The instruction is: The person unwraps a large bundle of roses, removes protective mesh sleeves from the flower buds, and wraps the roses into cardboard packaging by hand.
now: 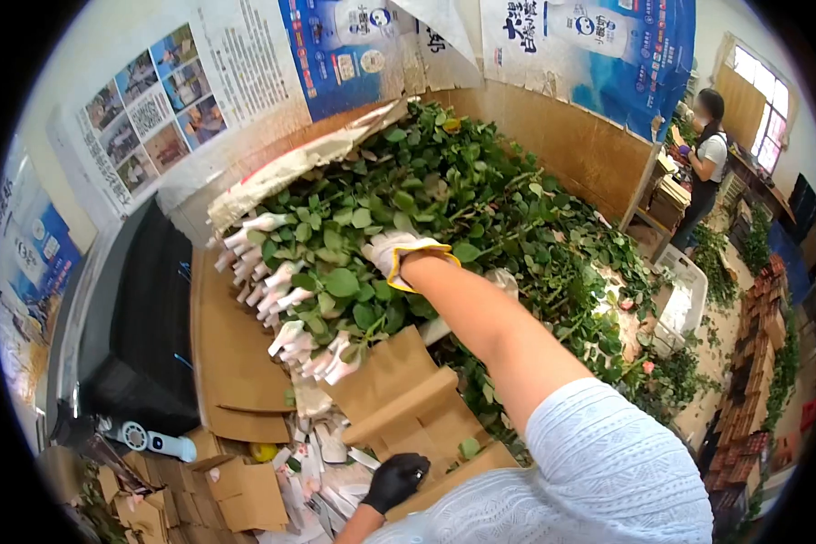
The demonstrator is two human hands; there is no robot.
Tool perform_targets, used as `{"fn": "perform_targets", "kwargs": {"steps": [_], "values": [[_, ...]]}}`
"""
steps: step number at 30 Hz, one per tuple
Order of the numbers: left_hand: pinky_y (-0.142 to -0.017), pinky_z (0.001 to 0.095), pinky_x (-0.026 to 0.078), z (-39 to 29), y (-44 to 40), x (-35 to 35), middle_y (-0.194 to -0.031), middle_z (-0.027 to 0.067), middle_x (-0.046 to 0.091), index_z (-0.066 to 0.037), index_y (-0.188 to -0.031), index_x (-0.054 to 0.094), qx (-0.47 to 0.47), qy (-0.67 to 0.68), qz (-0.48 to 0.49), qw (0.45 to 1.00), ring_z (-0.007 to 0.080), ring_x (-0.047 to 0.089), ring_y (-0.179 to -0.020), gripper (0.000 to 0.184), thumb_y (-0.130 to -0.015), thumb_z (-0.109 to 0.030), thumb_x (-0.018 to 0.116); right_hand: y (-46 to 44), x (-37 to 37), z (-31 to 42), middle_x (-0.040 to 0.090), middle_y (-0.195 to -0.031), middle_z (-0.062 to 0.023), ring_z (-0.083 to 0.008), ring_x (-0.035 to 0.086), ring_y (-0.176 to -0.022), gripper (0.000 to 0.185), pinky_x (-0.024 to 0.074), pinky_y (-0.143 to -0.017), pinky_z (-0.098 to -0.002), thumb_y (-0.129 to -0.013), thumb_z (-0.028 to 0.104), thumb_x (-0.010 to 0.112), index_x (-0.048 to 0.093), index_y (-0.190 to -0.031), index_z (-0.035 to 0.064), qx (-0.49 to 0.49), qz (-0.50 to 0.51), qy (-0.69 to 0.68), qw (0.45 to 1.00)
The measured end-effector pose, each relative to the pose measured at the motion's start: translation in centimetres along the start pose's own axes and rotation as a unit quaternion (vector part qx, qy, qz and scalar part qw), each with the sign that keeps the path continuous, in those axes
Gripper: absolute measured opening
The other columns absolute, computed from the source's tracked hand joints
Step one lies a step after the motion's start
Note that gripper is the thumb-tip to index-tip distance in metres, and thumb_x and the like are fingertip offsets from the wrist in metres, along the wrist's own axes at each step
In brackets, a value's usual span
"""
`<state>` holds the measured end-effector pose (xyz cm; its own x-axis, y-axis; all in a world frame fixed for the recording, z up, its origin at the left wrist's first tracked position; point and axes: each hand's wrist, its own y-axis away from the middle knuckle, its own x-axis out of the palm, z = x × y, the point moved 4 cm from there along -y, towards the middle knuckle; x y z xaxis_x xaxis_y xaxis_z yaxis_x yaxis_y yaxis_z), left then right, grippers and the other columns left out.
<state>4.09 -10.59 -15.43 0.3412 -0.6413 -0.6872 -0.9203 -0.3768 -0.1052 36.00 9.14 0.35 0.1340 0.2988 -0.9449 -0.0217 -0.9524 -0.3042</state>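
A large heap of leafy green rose stems (535,218) lies ahead of me, with white-wrapped bundles (281,295) along its left side. My right hand (394,254), in a white glove with a yellow-edged cuff, reaches across onto the leaves. Foliage hides its fingertips, so its grip does not show. Low in the view, my left hand (396,481), in a black glove, rests against a folded brown cardboard piece (417,408). Its fingers look curled, and whatever is inside them is hidden.
White strips and scraps (313,462) lie beside flattened cardboard boxes (249,494) at lower left. A handheld white-and-blue fan (159,444) sits near a black bin-like object (145,326). Another person (705,163) stands at far right, near a white crate (680,295). Cut foliage litters the floor.
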Motion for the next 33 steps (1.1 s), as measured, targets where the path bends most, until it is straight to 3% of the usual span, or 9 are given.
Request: {"fn": "perform_targets", "kwargs": {"steps": [2,12,16,20,23,26,30,32,33], "values": [[-0.086,0.0361,0.050,1.3,0.6,1.1,-0.101,0.0090,0.067,-0.011,-0.095,0.069,0.027,0.035,-0.002,0.999,0.0272,0.061,-0.098,0.016,-0.079,-0.012,0.065,0.0,-4.5,0.4,0.064,-0.110,-0.0174,-0.0316,0.062,-0.103,0.032,0.0470,-0.092,-0.0412,-0.087,0.012,0.044,0.059,-0.115,0.0101,0.060,0.168,-0.031,0.983],[-0.088,0.0387,0.047,0.6,0.8,1.1,-0.100,0.0113,0.066,-0.006,-0.100,0.068,0.007,0.052,-0.041,0.998,0.0293,0.060,-0.100,0.019,-0.083,-0.014,0.063,11.6,-23.9,0.0,0.060,-0.071,-0.0096,-0.0282,0.062,-0.067,0.009,0.0491,-0.055,-0.0383,-0.083,0.013,0.057,0.063,-0.089,0.0113,0.013,-0.261,0.147,0.954],[-0.082,0.0398,0.049,-0.5,0.1,0.4,-0.095,0.0130,0.066,-0.005,-0.095,0.067,0.032,0.020,-0.036,0.999,0.0318,0.061,-0.091,0.017,-0.080,-0.010,0.063,17.7,-11.9,2.1,0.062,-0.091,-0.0117,-0.0272,0.062,-0.074,0.034,0.0505,-0.061,-0.0396,-0.081,0.018,0.059,0.053,-0.113,0.0124,0.203,0.071,-0.008,0.977],[-0.083,0.0386,0.049,-0.6,0.2,0.3,-0.096,0.0114,0.067,-0.006,-0.094,0.068,0.009,0.057,-0.028,0.998,0.0302,0.061,-0.093,0.016,-0.079,-0.009,0.064,23.4,7.7,2.8,0.059,-0.103,-0.0151,-0.0300,0.062,-0.090,0.032,0.0514,-0.073,-0.0408,-0.083,0.022,0.052,0.054,-0.111,0.0063,-0.113,0.317,-0.004,0.942],[-0.086,0.0370,0.049,-0.2,0.5,0.4,-0.097,0.0103,0.067,-0.007,-0.097,0.069,-0.057,0.102,-0.031,0.993,0.0281,0.060,-0.098,0.018,-0.080,-0.009,0.065,22.5,-4.5,3.3,0.058,-0.109,-0.0160,-0.0334,0.061,-0.098,0.030,0.0507,-0.078,-0.0430,-0.080,0.019,0.055,0.058,-0.109,0.0089,0.093,0.244,-0.114,0.959],[-0.086,0.0372,0.048,0.6,0.7,0.8,-0.098,0.0106,0.067,-0.007,-0.097,0.069,-0.054,0.123,-0.040,0.990,0.0286,0.060,-0.098,0.019,-0.079,-0.006,0.064,23.1,-9.5,1.8,0.060,-0.074,-0.0113,-0.0317,0.062,-0.074,0.006,0.0489,-0.063,-0.0412,-0.076,0.016,0.061,0.060,-0.079,0.0108,0.137,-0.105,-0.222,0.960],[-0.086,0.0372,0.048,0.7,0.5,0.4,-0.098,0.0110,0.067,-0.007,-0.097,0.069,-0.026,0.117,-0.022,0.993,0.0289,0.061,-0.099,0.022,-0.076,-0.003,0.062,20.5,-8.5,1.2,0.062,-0.082,-0.0119,-0.0306,0.063,-0.074,0.026,0.0515,-0.067,-0.0409,-0.076,0.012,0.060,0.061,-0.102,0.0077,0.017,-0.119,-0.080,0.990],[-0.087,0.0372,0.048,0.7,0.4,0.5,-0.097,0.0113,0.067,-0.007,-0.098,0.069,-0.051,0.129,-0.008,0.990,0.0293,0.061,-0.099,0.025,-0.074,-0.002,0.062,19.0,-5.3,1.2,0.064,-0.094,-0.0128,-0.0311,0.065,-0.083,0.036,0.0531,-0.077,-0.0403,-0.077,0.008,0.056,0.059,-0.113,0.0089,-0.045,-0.027,-0.007,0.999],[-0.087,0.0376,0.048,0.5,0.4,0.4,-0.097,0.0120,0.067,-0.007,-0.098,0.069,-0.046,0.124,-0.012,0.991,0.0298,0.061,-0.099,0.022,-0.077,-0.004,0.062,18.1,-3.6,0.3,0.066,-0.100,-0.0117,-0.0305,0.065,-0.089,0.038,0.0532,-0.083,-0.0378,-0.076,0.005,0.053,0.063,-0.111,0.0117,0.058,0.307,-0.031,0.949]]}}
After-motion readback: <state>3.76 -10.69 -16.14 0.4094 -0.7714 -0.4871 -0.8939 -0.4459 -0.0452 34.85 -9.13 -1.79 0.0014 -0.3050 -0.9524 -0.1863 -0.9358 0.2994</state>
